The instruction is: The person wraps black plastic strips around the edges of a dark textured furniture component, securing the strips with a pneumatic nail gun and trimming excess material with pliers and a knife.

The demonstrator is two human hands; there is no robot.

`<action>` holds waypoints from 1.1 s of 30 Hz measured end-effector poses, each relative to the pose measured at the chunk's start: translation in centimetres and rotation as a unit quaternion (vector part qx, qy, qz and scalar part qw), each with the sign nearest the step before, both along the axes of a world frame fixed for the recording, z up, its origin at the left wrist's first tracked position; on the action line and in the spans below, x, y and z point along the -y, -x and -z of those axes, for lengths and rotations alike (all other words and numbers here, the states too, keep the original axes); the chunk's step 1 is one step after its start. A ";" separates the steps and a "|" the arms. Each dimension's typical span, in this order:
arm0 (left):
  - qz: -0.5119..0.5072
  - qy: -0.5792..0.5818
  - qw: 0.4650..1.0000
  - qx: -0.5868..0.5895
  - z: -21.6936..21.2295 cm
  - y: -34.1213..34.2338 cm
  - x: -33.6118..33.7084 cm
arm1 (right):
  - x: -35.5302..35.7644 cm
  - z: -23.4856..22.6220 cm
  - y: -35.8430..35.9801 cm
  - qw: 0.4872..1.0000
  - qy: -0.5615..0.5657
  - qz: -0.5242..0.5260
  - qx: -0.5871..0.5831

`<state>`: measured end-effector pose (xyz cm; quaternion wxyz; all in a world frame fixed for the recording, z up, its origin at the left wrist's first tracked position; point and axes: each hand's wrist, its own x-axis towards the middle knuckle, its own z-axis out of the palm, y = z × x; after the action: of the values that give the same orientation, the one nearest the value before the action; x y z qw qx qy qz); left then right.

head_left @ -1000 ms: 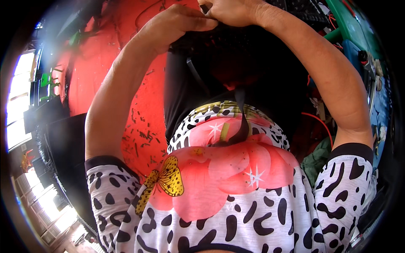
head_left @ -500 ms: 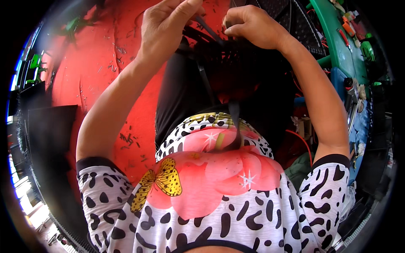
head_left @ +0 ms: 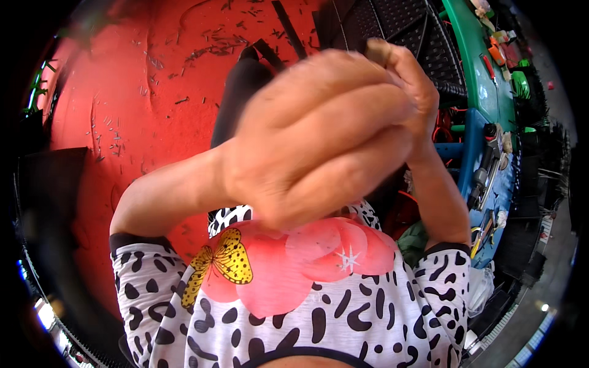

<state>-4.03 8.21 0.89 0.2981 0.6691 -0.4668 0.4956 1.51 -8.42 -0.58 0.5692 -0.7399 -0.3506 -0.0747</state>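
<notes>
2 hands: left hand [head_left: 319, 135] and right hand [head_left: 399, 73] bunched close up
fingers: curled tight, contents hidden, can't tell
strip: thin dark strip [head_left: 288, 27] on red floor [head_left: 123, 110]
handling: probably light, bendy; pinch near an end

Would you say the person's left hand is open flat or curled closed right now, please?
Curled closed. The left hand is raised near the camera, fingers folded inward beside the right hand. Anything held cannot be told.

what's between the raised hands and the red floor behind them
In the head view, a black-clad leg shows between the left hand and the red floor, which is strewn with dark scraps. The right hand is pressed against the left.
</notes>
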 end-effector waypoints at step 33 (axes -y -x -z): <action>-0.237 0.060 0.964 -0.104 7.2 -4.7 0.2 | -1.1 -2.5 3.3 0.977 -0.119 -0.103 -0.145</action>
<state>0.64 8.00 -6.29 0.2589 0.7893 -0.2301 0.5070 -1.76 -7.29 1.93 0.7024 -0.6298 -0.3274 0.0518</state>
